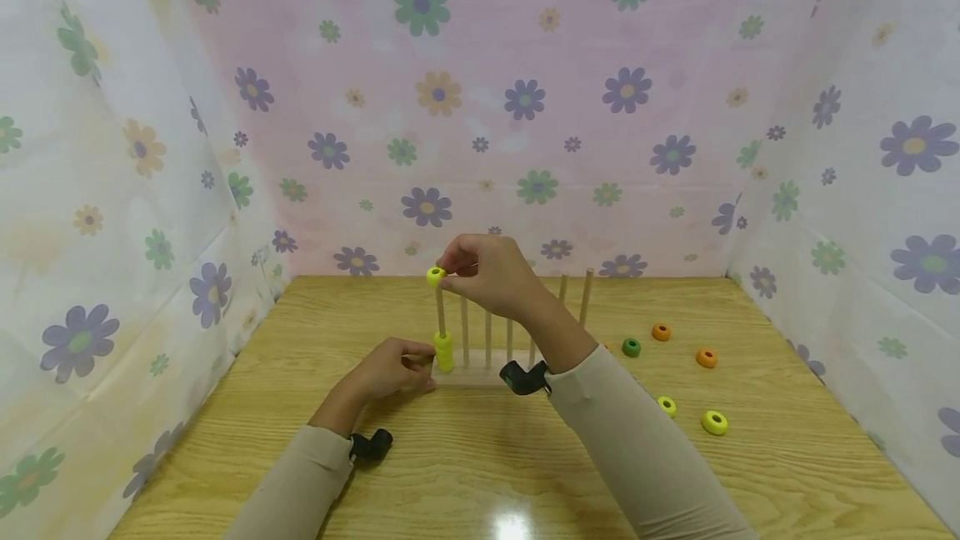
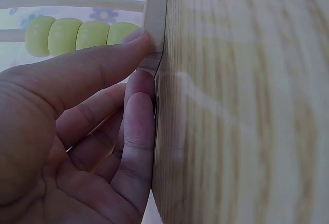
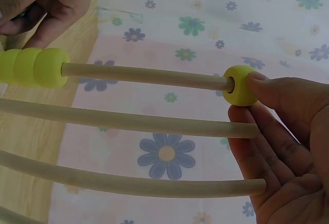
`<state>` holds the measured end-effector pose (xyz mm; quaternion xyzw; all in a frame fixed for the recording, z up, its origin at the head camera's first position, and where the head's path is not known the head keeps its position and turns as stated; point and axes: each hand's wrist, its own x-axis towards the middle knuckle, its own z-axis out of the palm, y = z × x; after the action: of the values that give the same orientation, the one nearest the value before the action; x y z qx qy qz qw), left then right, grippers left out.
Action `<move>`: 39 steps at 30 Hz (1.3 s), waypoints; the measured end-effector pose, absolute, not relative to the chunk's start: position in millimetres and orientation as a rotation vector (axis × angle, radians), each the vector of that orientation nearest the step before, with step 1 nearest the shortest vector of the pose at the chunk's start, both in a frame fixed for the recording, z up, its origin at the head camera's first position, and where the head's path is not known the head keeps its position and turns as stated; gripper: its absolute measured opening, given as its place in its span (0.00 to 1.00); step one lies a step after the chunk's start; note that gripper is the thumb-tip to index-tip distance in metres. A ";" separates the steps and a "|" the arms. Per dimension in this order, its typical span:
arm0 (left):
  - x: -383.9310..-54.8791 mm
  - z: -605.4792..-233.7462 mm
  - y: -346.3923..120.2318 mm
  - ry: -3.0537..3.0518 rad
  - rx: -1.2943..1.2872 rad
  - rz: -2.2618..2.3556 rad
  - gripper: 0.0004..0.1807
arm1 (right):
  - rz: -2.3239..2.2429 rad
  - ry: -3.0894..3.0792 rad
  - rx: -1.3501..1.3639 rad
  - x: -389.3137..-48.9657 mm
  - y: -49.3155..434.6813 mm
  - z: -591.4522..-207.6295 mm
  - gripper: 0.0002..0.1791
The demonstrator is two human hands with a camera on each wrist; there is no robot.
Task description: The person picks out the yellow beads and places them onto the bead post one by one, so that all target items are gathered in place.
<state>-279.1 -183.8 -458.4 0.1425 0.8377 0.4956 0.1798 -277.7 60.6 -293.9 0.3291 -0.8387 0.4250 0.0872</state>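
My right hand [image 1: 491, 273] pinches a yellow bead [image 3: 240, 86] between thumb and fingers at the top of the leftmost wooden peg [image 3: 149, 75]. The peg's tip sits in the bead's hole. Lower on that same peg, several yellow beads [image 2: 92, 35] are stacked down against the wooden base [image 1: 472, 377]. My left hand [image 1: 386, 369] grips the left end of this base, thumb on top beside the lowest bead and fingers at the end near the tabletop. More upright pegs [image 3: 128, 118] stand in a row to the right, partly hidden behind the right hand and forearm in the head view.
On the table [image 1: 300, 340] to the right lie loose beads: a green bead [image 1: 632, 347], an orange bead [image 1: 661, 332], another orange bead [image 1: 707, 357] and a yellow bead [image 1: 715, 422]. A second yellow bead [image 1: 667, 407] is partly behind the right sleeve. Flowered cloth surrounds the table.
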 end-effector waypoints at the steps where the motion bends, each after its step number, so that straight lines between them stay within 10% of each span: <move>1: -278.6 -457.9 -183.6 2.362 0.402 1.405 0.31 | 1.271 -2.497 0.980 -277.6 60.7 -293.8 0.07; 39: -277.9 -458.9 -182.6 2.348 0.418 1.428 0.30 | 1.357 -2.470 0.974 -281.0 60.8 -291.5 0.10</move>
<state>-277.9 -182.6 -458.9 0.1478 0.8308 0.5055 0.1798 -281.0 60.8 -291.5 0.3256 -0.8258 0.4536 0.0798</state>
